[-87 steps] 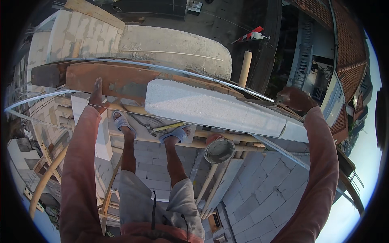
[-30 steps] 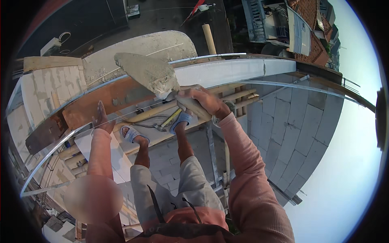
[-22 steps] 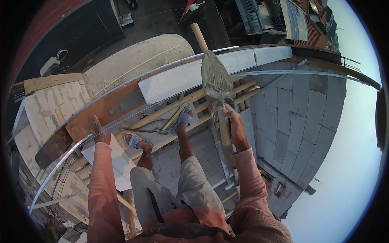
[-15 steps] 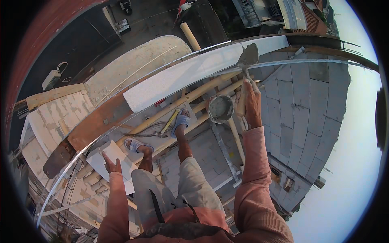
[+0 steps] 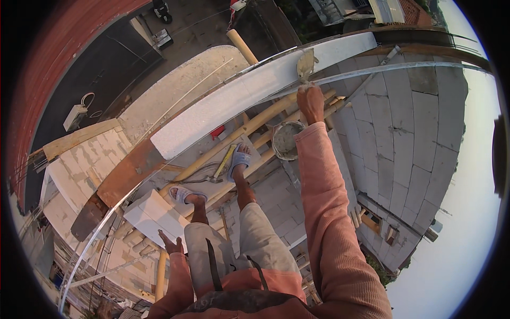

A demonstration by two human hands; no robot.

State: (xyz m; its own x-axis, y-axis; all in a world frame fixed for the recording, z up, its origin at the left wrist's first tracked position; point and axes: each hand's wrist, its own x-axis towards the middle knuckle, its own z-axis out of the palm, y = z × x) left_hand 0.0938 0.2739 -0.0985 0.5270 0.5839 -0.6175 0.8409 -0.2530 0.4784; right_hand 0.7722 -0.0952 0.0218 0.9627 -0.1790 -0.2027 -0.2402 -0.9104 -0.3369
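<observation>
My right hand is closed round the handle of a trowel. Grey mortar clings to the blade, which is over the long white block course toward its right part. Beside and below that forearm stands a round bucket with grey mortar inside. My left hand has its fingers apart and holds nothing. It is at the near edge of white blocks lying left of my feet; whether it touches them I cannot tell.
A hammer with a yellow handle lies by my sandalled feet on the bamboo-pole platform. A red object is under the block course. Grey block walling rises at right. Beyond the course, the ground drops far below.
My right hand has swung left with the trowel, from near the bucket to above the block course. My left hand has drawn back toward me from the white blocks.
</observation>
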